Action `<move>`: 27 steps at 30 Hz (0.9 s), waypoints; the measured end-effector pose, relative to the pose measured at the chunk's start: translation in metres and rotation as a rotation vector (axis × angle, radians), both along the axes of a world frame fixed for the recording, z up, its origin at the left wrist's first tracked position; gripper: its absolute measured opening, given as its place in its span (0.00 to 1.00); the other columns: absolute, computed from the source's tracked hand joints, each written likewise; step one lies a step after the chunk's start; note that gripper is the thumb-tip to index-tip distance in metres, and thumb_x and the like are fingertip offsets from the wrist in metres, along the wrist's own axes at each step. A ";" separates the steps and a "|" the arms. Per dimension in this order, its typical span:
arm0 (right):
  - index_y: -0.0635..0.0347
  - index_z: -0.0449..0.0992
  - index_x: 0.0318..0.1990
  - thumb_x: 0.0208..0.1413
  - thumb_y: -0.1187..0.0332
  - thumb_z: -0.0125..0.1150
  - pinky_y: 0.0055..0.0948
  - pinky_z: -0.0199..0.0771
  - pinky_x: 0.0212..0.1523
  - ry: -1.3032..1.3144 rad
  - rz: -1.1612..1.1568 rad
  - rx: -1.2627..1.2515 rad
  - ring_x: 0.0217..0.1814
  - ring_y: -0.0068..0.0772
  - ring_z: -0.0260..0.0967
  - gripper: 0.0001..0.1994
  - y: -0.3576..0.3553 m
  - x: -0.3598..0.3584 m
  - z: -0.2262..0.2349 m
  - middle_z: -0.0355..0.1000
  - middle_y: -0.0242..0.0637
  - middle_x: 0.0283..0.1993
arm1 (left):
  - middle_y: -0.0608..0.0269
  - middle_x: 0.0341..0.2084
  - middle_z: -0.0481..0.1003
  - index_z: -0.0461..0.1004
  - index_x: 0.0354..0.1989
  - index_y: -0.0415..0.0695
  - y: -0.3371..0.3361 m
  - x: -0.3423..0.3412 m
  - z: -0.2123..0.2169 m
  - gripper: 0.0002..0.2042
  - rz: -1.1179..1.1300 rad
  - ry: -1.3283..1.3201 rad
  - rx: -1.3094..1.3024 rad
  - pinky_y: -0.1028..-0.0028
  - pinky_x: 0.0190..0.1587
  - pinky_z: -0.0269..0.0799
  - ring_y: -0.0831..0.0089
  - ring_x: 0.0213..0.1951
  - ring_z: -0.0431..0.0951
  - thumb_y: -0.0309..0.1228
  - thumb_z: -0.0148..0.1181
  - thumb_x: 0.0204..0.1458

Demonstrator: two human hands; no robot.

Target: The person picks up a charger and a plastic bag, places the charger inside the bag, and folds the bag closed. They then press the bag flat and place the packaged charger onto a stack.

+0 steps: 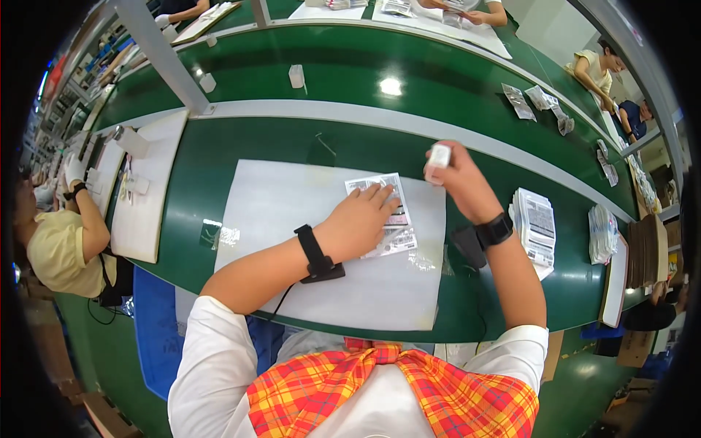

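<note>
My left hand (365, 217) lies flat, fingers stretched out, on a printed flat packet (400, 242) in white, grey and pink. Part of the packet is hidden under the palm and fingers. Beneath both is a white mat (292, 288) on the green table. Raised over the mat's far right corner, my right hand (467, 182) is closed round a small white box (438, 162); its thumb and fingers cover part of the box. Each wrist wears a black strap with a small dark unit.
To the right stand a stack of printed packets (535, 230) and another bundle of packets (603, 235). Beyond a grey rail (350, 113) runs a green belt carrying small white boxes (296, 76) and silvery packets (518, 102). Co-workers sit left, opposite and far right. A blue bin (155, 328) is below left.
</note>
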State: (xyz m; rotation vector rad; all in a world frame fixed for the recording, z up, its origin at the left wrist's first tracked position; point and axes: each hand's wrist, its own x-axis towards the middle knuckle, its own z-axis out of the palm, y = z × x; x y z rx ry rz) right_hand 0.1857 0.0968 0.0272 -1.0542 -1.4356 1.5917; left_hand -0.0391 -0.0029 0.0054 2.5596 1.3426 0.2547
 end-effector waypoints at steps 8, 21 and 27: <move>0.60 0.65 0.57 0.45 0.71 0.70 0.33 0.71 0.48 -0.655 0.117 0.645 0.49 0.45 0.68 0.30 -0.074 -0.023 -0.010 0.68 0.45 0.48 | 0.43 0.66 0.59 0.62 0.64 0.39 -0.002 0.002 -0.019 0.26 0.025 0.145 0.090 0.52 0.65 0.59 0.48 0.68 0.58 0.32 0.52 0.56; 0.61 0.62 0.41 0.46 0.74 0.67 0.43 0.69 0.46 -0.812 -0.028 0.628 0.49 0.51 0.66 0.18 -0.101 -0.038 -0.016 0.69 0.47 0.42 | 0.43 0.68 0.55 0.56 0.68 0.43 -0.017 0.005 0.009 0.27 0.157 0.005 -0.047 0.56 0.68 0.56 0.49 0.70 0.54 0.30 0.48 0.58; 0.59 0.61 0.40 0.50 0.75 0.63 0.37 0.69 0.41 -0.654 0.191 0.355 0.41 0.48 0.69 0.15 -0.095 -0.037 -0.009 0.70 0.44 0.38 | 0.44 0.68 0.55 0.55 0.69 0.43 -0.015 0.001 0.008 0.32 0.218 -0.146 -0.029 0.60 0.68 0.58 0.51 0.68 0.58 0.28 0.58 0.55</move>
